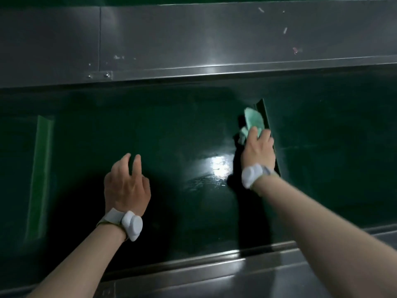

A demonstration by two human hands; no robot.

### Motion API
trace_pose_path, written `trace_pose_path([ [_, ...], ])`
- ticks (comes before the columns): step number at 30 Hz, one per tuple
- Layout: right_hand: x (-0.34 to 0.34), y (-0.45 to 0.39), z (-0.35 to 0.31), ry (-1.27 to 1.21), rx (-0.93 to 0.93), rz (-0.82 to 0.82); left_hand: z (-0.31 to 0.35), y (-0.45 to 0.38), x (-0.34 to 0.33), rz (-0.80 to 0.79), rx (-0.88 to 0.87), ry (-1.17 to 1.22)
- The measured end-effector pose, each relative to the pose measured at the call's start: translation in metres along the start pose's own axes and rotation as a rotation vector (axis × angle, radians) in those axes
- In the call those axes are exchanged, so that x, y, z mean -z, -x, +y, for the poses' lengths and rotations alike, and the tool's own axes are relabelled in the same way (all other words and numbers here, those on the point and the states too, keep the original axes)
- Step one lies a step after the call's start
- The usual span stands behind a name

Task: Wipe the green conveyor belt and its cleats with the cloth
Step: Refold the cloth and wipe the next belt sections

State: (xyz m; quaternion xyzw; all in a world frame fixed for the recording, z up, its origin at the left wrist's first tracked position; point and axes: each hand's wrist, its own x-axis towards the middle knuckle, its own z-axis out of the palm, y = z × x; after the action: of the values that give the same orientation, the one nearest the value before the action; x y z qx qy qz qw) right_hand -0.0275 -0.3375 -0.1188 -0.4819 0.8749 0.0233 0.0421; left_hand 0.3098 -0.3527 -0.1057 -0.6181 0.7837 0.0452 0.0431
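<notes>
The dark green conveyor belt [171, 130] fills the middle of the head view, glossy, with a light glare near its centre. An upright green cleat [266, 117] crosses the belt at right; my right hand [257, 149] presses a pale green cloth [252, 120] against its left face. Part of the cleat is hidden behind that hand. A second, lighter green cleat [40, 175] runs across the belt at far left. My left hand [126, 181] rests over the bare belt, fingers apart and holding nothing. Both wrists carry white bands.
A grey metal side wall [193, 39] with bolts and a few bits of debris borders the belt's far side. A metal rail [214, 267] runs along the near edge, under my forearms.
</notes>
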Motion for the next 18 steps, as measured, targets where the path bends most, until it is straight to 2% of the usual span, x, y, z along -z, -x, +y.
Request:
trace_pose_path([
  [3,0.003,-0.073,-0.023,0.003,-0.045,0.014,-0.005,-0.011,-0.006,-0.005,0.006,0.017],
  [6,0.003,-0.097,-0.048,-0.043,-0.156,0.004,-0.011,-0.016,-0.014,-0.005,0.007,-0.004],
  [8,0.007,-0.082,-0.059,-0.060,-0.158,0.015,-0.009,-0.016,-0.014,-0.028,0.009,0.002],
  [13,0.008,0.005,-0.051,-0.112,0.086,-0.033,-0.013,-0.023,-0.005,-0.002,-0.001,0.050],
  [18,0.005,0.036,-0.030,-0.107,0.079,-0.077,-0.027,-0.067,0.009,0.054,0.055,0.150],
])
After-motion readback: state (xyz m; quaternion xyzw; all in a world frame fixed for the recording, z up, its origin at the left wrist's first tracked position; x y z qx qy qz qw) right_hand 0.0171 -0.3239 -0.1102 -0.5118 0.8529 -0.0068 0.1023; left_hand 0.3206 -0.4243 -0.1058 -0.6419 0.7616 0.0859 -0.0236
